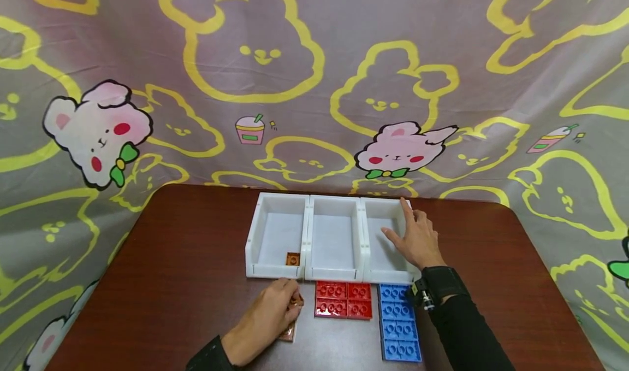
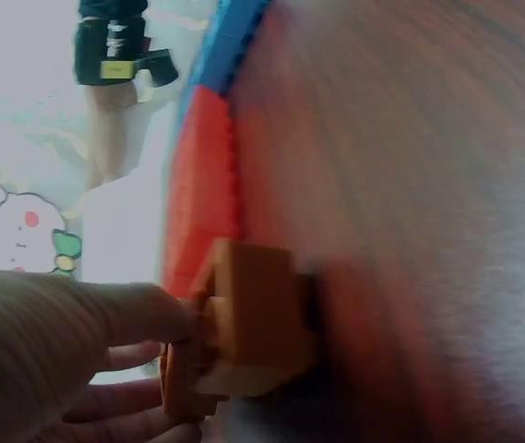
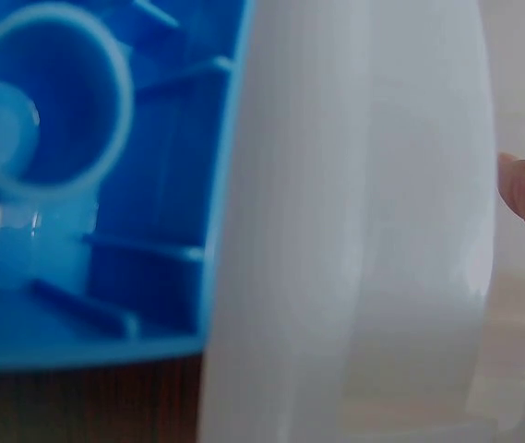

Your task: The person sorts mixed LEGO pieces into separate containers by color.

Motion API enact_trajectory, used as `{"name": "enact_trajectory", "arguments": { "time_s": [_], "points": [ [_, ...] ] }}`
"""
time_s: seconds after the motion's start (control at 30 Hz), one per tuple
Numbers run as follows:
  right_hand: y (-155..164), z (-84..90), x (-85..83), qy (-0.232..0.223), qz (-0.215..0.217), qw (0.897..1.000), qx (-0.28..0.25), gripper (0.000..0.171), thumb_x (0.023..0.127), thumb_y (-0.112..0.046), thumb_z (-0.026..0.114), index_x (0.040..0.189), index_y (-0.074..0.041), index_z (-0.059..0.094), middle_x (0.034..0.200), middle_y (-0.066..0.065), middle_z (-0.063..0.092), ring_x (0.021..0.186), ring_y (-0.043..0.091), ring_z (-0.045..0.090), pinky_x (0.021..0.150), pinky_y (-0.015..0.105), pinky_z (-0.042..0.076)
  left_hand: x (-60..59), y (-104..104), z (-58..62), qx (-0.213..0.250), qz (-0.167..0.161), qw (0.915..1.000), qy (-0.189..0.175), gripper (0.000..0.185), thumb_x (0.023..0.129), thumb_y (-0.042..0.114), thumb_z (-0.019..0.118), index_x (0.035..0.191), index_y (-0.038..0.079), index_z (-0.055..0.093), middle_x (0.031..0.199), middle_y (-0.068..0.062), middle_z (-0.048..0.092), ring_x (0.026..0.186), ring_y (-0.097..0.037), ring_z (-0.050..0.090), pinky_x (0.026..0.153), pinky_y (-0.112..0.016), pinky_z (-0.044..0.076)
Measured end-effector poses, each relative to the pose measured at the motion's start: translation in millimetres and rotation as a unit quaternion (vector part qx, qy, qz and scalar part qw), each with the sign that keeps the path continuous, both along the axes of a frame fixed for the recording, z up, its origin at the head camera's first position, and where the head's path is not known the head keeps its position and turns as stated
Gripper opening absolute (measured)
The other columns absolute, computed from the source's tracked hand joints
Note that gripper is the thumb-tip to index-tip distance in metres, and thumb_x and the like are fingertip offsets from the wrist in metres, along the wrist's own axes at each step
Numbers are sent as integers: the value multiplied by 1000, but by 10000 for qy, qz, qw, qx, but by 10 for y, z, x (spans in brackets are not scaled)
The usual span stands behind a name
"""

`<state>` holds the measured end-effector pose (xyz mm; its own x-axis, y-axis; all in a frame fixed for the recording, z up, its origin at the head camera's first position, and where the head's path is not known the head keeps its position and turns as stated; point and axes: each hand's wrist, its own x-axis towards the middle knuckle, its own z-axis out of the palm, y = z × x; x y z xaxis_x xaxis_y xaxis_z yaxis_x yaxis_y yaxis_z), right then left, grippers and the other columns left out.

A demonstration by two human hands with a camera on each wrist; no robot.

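My left hand (image 1: 265, 315) pinches a small orange-brown toy brick (image 2: 184, 380) between thumb and fingers, in front of the left bin. Another orange-brown brick (image 2: 260, 318) stands right beside it in the left wrist view; in the head view part of a brown brick (image 1: 288, 334) shows under the hand. One more small orange-brown brick (image 1: 293, 259) lies in the near right corner of the left white bin (image 1: 251, 240). At the right bin (image 1: 388, 278), my right hand (image 1: 419, 241) spreads over the right wall, thumb on the inner side and fingers extended along the rim.
The middle white bin (image 1: 334, 240) stands between the other two. Red bricks (image 1: 343, 300) lie in a block in front of it, undersides up. A column of blue bricks (image 1: 399, 323) lies before the right bin. A patterned curtain (image 1: 304, 87) hangs behind the brown table (image 1: 162, 283).
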<state>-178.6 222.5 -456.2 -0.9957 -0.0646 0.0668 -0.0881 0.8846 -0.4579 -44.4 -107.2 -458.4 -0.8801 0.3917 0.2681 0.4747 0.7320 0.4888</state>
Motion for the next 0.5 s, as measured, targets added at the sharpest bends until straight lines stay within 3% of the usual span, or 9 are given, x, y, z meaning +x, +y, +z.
{"name": "enact_trajectory", "arguments": {
  "time_s": [0.13,0.3,0.37,0.5],
  "points": [
    [0,-8,-3,16,17,10000,41,92,89,-48,67,157,-14,15,138,35,33,124,53,35,96,72,25,-129,-31,170,319,662,9972,128,31,68,4,83,86,8,58,78,-1,54,67,-12,53,53,-24,45],
    [14,-4,-10,94,-23,9999,88,91,89,-46,67,157,-14,15,137,35,34,123,53,36,95,72,27,-470,-45,354,713,1405,9875,-17,31,78,10,80,104,3,65,85,-10,55,64,-15,53,50,-26,46],
    [17,-4,-5,50,-43,9999,88,91,89,-46,67,157,-14,15,138,35,34,124,53,36,96,72,26,-598,-31,347,721,1582,9846,-206,27,82,13,76,105,1,67,88,-12,54,66,-16,51,53,-28,46],
    [0,-6,8,-34,-29,10000,78,91,89,-48,66,157,-15,15,138,35,33,124,53,35,97,72,25,-798,-8,217,554,1894,9787,-559,19,87,15,72,98,-1,67,85,-13,51,73,-22,52,58,-34,47]
  ]
}}
